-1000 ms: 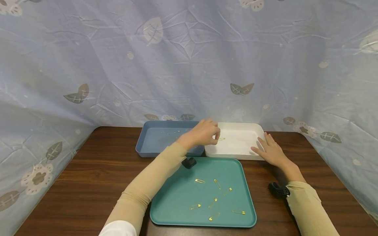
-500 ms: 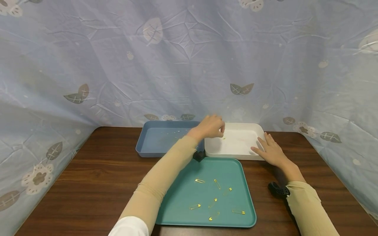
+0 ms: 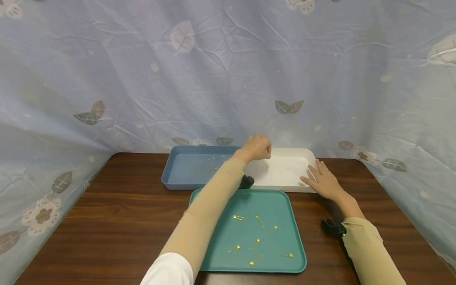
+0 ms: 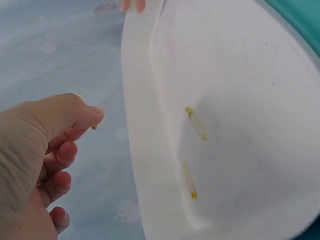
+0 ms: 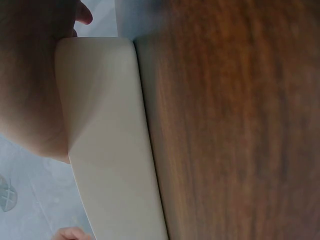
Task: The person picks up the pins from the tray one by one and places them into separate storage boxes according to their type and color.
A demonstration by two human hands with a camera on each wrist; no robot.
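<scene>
My left hand is over the back left part of the white tray. Its thumb and forefinger pinch a gold safety pin, mostly covered by the thumb, with only its tips showing. Inside the tray, in the left wrist view, lie two more safety pins: one with its head upward and another lower down. My right hand rests on the tray's right rim, fingers spread; in the right wrist view the tray's outer wall shows beside it.
Several gold safety pins, one being a pin near the middle, are scattered on the green tray in front. A blue tray with small shiny pieces stands left of the white one. A patterned cloth hangs behind the wooden table.
My left hand has moved right and away from me, rising toward the white tray's back edge. The right hand keeps its place on the rim.
</scene>
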